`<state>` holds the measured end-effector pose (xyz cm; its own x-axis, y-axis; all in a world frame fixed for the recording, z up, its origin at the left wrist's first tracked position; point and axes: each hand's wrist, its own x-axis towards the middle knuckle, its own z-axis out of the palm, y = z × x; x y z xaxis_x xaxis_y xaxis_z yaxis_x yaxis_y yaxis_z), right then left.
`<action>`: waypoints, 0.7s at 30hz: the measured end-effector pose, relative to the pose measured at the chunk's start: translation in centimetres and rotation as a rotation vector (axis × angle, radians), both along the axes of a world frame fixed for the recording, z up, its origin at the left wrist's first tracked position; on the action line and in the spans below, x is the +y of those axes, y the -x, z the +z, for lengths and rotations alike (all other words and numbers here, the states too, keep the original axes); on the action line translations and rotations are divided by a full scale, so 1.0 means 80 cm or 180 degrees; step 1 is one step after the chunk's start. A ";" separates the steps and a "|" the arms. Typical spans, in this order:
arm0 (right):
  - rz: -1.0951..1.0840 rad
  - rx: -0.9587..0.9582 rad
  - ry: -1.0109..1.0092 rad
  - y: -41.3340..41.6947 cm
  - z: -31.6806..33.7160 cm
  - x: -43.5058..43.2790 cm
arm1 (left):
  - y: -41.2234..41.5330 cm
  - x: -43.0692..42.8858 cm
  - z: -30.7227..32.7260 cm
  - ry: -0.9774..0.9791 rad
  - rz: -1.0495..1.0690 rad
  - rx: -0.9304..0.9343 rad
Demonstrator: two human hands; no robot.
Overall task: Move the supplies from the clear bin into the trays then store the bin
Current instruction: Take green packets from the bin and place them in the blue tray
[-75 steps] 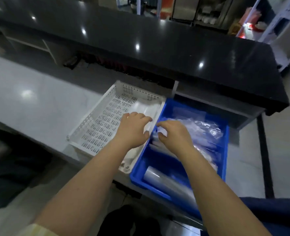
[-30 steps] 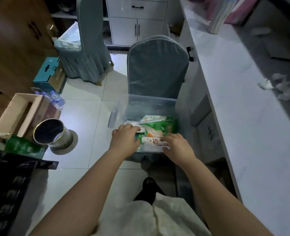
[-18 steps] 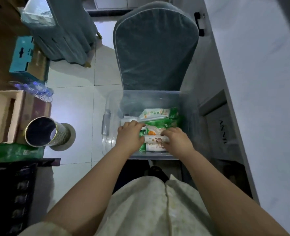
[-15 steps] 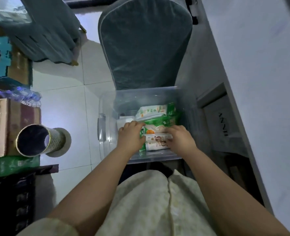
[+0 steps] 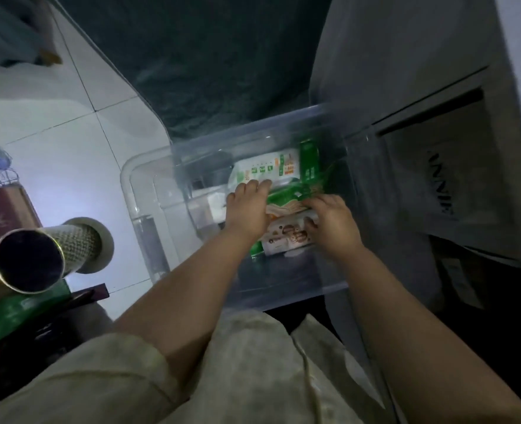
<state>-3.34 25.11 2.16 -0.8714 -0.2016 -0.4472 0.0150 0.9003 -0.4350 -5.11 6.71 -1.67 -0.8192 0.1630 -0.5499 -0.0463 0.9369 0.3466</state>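
Inside the bin (image 5: 149, 191), left hand (image 5: 247, 213), right hand (image 5: 334, 223) clasp blurred-label packets (image 5: 286, 238).

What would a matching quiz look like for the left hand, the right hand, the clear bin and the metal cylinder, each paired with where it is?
Things:
1. left hand
2. right hand
3. clear bin
4. metal cylinder

Places:
A. outside the bin, to its left
B. gripping the brown-and-white packet
C. around both hands
D. fingertips at the white-and-green packet

Pairs: 1-D, 2-B, 3-C, 4-A
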 end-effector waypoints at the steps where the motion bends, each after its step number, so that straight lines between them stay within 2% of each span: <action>1: 0.0018 -0.0022 0.0040 0.006 -0.010 0.003 | 0.005 0.002 -0.012 0.0029 0.0021 -0.0037; 6: -0.0169 -0.0064 0.0314 0.022 -0.054 0.014 | 0.018 0.021 -0.056 0.0043 0.0110 0.0018; 12: -0.0225 -0.0095 0.0495 0.025 -0.063 0.023 | 0.036 0.045 -0.066 0.0229 0.0109 0.0172; 16: -0.0089 0.0092 0.0555 0.032 -0.033 0.031 | 0.034 0.035 -0.036 0.0174 0.0015 0.0325; 21: 0.0210 0.0514 0.0507 0.040 0.037 0.044 | 0.020 0.017 0.046 0.0136 -0.0002 0.0700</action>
<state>-6.56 28.66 5.09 -0.9117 -0.3172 -0.2611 -0.1228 0.8168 -0.5638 -6.74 8.06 1.98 -0.9200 0.1441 -0.3645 0.0268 0.9509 0.3083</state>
